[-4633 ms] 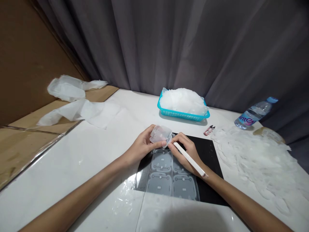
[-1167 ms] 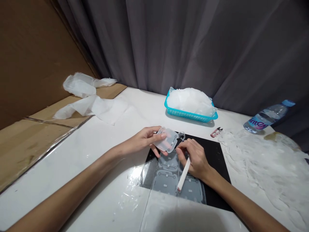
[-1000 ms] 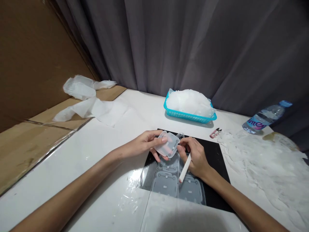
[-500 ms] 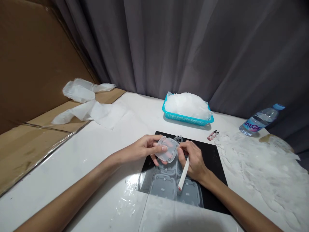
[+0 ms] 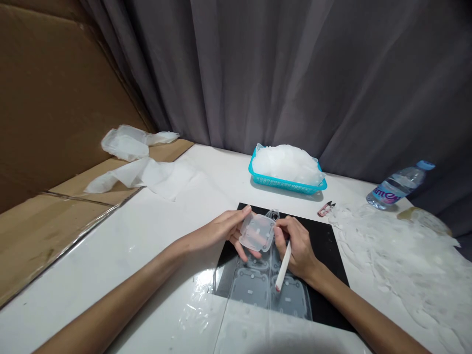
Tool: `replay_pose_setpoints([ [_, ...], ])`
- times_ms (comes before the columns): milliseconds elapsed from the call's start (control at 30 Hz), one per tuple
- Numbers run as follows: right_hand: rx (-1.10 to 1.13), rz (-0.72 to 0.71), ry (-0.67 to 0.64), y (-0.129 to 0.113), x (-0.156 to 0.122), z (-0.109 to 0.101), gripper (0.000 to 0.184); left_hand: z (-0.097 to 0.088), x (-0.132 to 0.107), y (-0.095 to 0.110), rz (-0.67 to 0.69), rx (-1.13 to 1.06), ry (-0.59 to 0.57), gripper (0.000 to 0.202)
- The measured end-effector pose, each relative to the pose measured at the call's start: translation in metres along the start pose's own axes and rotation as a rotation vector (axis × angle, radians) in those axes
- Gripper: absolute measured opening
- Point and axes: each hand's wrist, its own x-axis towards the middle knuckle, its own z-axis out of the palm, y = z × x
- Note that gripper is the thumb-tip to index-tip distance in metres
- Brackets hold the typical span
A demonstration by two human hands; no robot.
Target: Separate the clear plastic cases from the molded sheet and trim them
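My left hand (image 5: 230,227) supports a small translucent plastic piece (image 5: 258,232), rounded-square with little notches. Its fingers spread beneath the piece and show through it, while the thumb is raised near the upper left edge. My right hand (image 5: 298,246) is closed around a slim white stick-like tool (image 5: 283,268) that slants down toward me; the tool's kind I cannot make out. The right thumb and forefinger meet the piece's right edge. Under both hands, several similar clear moulded pieces (image 5: 250,290) lie on a black mat (image 5: 326,255).
A turquoise basket (image 5: 287,185) heaped with white material stands at the back. Small snips (image 5: 326,209) lie right of it. Farther right are a water bottle (image 5: 396,187) and a translucent plastic pile (image 5: 405,260). White sheets (image 5: 162,174) and cardboard (image 5: 81,216) are at left.
My left thumb has lifted off the plastic piece's face to its upper edge. The piece has shifted slightly down and right. My right hand stays at its edge.
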Motion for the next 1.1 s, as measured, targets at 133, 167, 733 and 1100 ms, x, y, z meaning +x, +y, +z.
replay_pose_setpoints([
  [133,0.008,0.126,0.196,0.002,-0.002,-0.002,0.019,0.006,0.002,-0.001,0.071,-0.1,0.05,0.04],
  [167,0.011,0.152,0.245,0.0,-0.001,-0.003,0.022,0.008,0.002,0.0,0.093,-0.137,0.069,0.037],
  [733,0.392,0.214,0.101,-0.071,0.029,-0.044,0.017,0.027,-0.011,0.016,0.283,-0.348,0.146,0.052],
  [1100,0.329,0.124,0.16,-0.075,0.024,-0.039,0.039,0.032,-0.014,0.02,0.318,-0.404,0.122,0.049],
])
